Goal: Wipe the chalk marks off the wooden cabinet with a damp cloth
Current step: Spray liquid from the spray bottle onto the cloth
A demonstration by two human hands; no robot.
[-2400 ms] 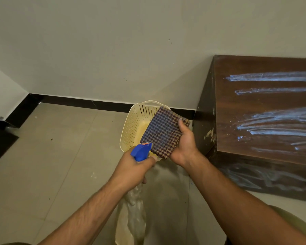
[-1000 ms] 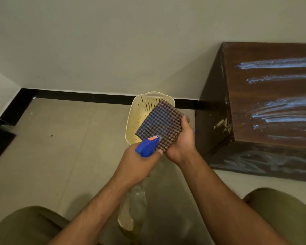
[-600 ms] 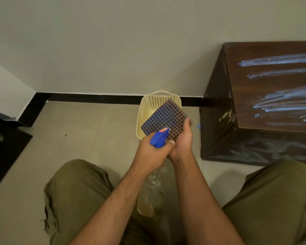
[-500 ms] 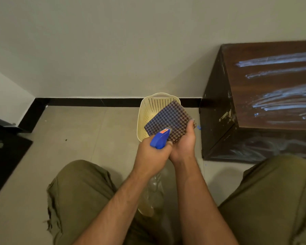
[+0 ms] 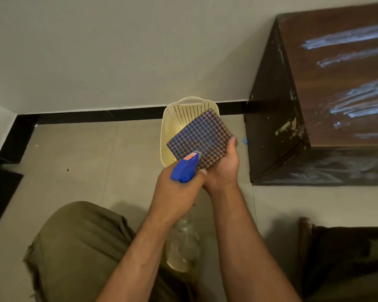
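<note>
Cabinet (image 5: 336,83) unwiped; cloth prep was under way.
Chalk marks (image 5: 347,38) streaked its top and front, at right. Above the cream basket (image 5: 172,118), right hand (image 5: 223,168) pinched the checked cloth (image 5: 201,138), thumb over its edge. Left hand (image 5: 175,190) was wrapped round the spray bottle (image 5: 186,168), nozzle closer to the cloth than a second before. Likely dampening, wiping next.

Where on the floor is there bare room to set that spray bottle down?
Widest bare tile lies left of the basket, bordered by black skirting and the left knee. A narrower strip runs along the cabinet base. Crowded at the basket: left hand holds the spray bottle, right hand the cloth.
</note>
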